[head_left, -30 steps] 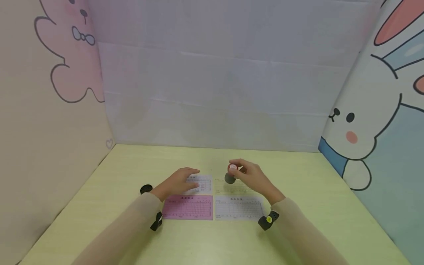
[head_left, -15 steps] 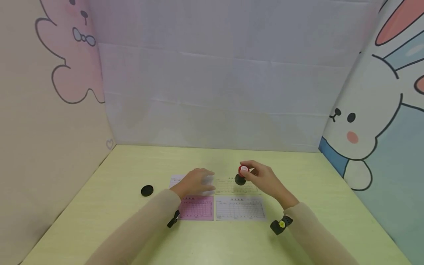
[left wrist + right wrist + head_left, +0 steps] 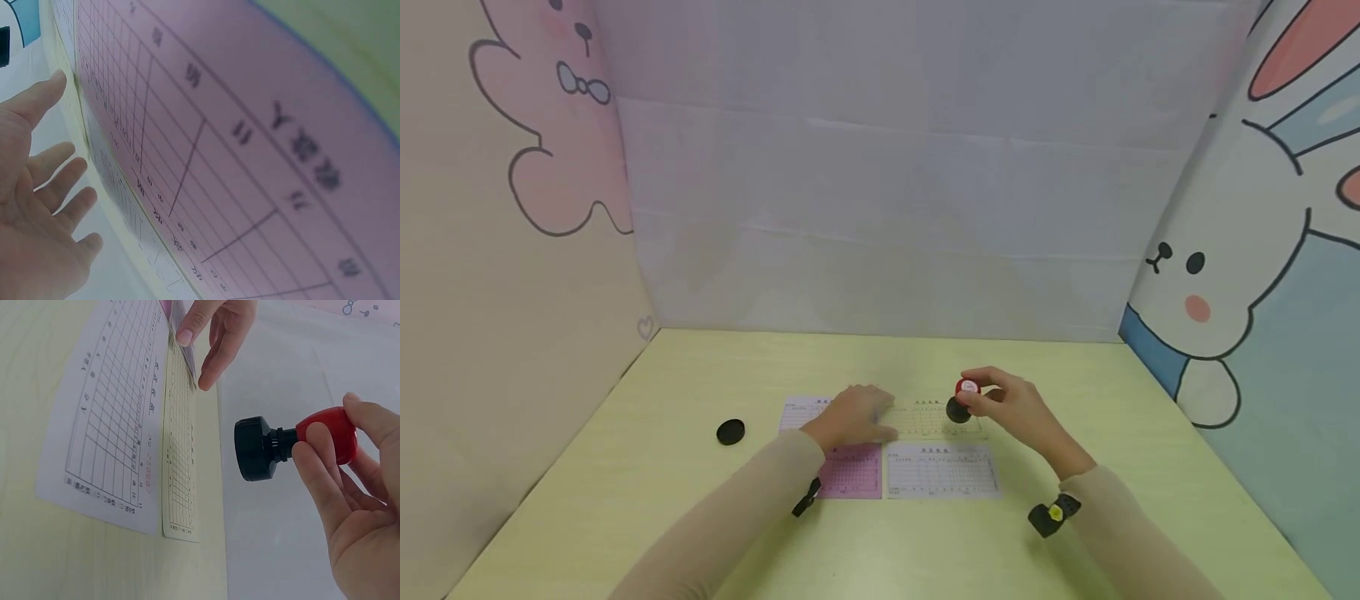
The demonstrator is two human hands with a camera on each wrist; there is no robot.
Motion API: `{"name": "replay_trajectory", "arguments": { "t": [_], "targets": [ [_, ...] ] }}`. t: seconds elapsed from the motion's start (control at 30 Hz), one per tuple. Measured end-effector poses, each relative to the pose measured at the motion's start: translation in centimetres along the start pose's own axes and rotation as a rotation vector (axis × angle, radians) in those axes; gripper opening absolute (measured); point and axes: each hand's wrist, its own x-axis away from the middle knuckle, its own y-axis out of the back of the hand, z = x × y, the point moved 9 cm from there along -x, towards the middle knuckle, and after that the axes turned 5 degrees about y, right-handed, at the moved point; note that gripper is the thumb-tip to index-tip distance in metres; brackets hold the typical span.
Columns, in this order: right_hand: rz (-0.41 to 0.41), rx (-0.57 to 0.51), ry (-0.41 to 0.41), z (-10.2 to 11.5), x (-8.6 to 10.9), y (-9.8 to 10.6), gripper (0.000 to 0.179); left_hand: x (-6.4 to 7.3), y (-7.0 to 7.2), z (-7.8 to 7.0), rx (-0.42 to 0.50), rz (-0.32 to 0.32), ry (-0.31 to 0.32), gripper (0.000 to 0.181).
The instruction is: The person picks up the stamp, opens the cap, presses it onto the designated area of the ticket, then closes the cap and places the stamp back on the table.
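My right hand (image 3: 1026,417) grips a round stamp with a red handle (image 3: 967,387) and a black base (image 3: 256,450). In the right wrist view a gap separates the base from the pale yellow form (image 3: 928,423) under it. Thumb and fingers wrap the red handle. My left hand (image 3: 850,417) holds nothing; its fingers are spread and reach to the yellow form's left edge. Partly under that hand lie a white form (image 3: 800,412) and a pink form (image 3: 857,475). Another whitish form (image 3: 943,472) lies below the yellow one. Whether the left fingertips touch paper, I cannot tell.
A black round cap (image 3: 730,432) lies on the pale wooden table (image 3: 880,550), left of the forms. A white sheet (image 3: 880,167) hangs at the back. Side panels with a pink bear (image 3: 565,167) and a rabbit (image 3: 1210,300) flank the table.
My right hand has moved right with the stamp, staying over the yellow form. The left hand has moved right across the white form to the yellow form's edge, uncovering the black cap.
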Motion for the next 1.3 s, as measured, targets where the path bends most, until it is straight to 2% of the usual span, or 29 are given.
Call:
{"name": "replay_trajectory", "arguments": {
  "t": [0.5,0.73,0.97,1.3],
  "targets": [
    [-0.004,0.043,-0.009,-0.7,0.3,0.8,0.046,-0.1,0.0,0.4,-0.032,-0.019,-0.006,0.063],
    [0.009,0.045,0.002,-1.1,0.4,0.8,0.044,-0.3,-0.3,0.5,-0.051,0.021,-0.015,0.063],
    [0.026,0.076,0.002,-1.8,0.5,0.9,0.047,-0.3,-0.6,0.6,-0.033,0.066,0.004,0.063],
    [0.026,0.069,-0.023,-2.8,0.4,0.2,0.046,0.1,-0.6,0.2,-0.003,0.092,0.016,0.061]
  ]
}}
